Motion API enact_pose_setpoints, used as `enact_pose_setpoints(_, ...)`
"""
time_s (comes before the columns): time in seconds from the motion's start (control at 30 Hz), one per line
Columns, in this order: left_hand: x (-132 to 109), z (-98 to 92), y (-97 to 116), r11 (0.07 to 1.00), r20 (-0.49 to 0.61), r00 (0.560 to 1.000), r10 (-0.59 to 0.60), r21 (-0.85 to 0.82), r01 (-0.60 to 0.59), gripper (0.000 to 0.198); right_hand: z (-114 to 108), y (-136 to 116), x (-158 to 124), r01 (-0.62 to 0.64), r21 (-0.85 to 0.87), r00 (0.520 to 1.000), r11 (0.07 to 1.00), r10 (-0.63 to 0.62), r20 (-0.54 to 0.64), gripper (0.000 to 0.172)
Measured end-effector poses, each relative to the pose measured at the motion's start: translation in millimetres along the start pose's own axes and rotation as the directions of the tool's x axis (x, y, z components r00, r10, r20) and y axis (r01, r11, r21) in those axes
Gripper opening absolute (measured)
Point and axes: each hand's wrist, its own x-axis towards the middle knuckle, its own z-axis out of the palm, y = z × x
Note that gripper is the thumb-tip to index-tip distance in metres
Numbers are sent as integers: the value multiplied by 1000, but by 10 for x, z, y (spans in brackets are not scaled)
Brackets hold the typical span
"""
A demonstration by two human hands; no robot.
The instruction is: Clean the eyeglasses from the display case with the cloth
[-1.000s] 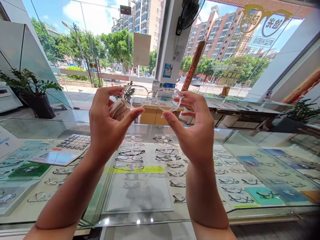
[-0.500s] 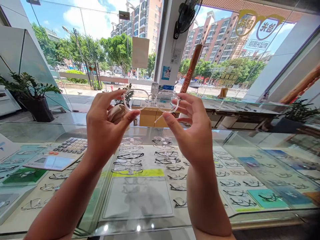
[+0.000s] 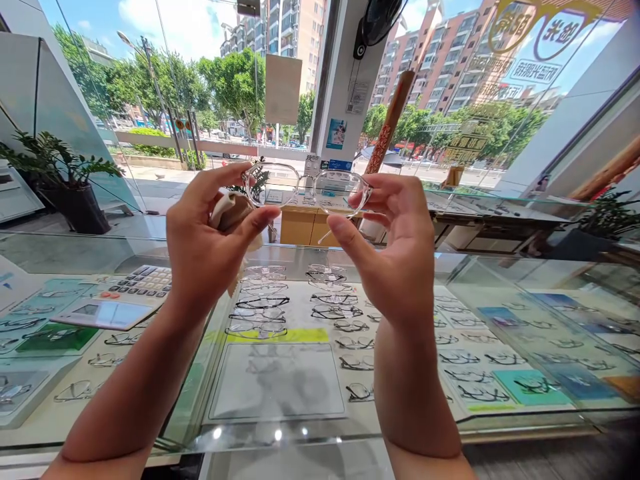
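Note:
I hold a pair of clear-framed glasses [image 3: 307, 189] up in front of me, level with the shop window. My left hand [image 3: 205, 247] pinches the left lens rim between thumb and forefinger and also clasps a beige cloth [image 3: 227, 208] in its palm. My right hand [image 3: 400, 250] pinches the right rim the same way, its other fingers curled behind the lens. Both forearms rise from the bottom edge of the picture.
Below my hands runs a glass display counter [image 3: 320, 437] with several rows of spectacle frames [image 3: 260, 310] under the top. A calculator [image 3: 117, 299] lies at the left. A potted plant [image 3: 65, 183] stands far left. A wall fan [image 3: 377, 23] hangs above.
The glasses and both hands have shifted slightly up and to the right, and the view has swayed a little. The grip on both rims is the same.

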Motion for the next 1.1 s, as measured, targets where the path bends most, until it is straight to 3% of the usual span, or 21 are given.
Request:
enact_pose_setpoints(0.57, 66, -24, 82, 994, -42, 997, -64, -93, 60, 58, -36, 134, 6, 28, 7, 998, 1000, -28, 55, 55)
enact_pose_setpoints(0.9, 33, -3, 20, 999, -13, 1000, -13, -42, 12, 69, -15, 69, 30, -17, 22, 999, 1000, 16, 29, 48)
enact_pose_setpoints(1.1, 57, -11, -23, 980, -12, 1000, -5, -200, 3, 66, -19, 98, 39, 23, -2, 999, 1000, -23, 26, 49)
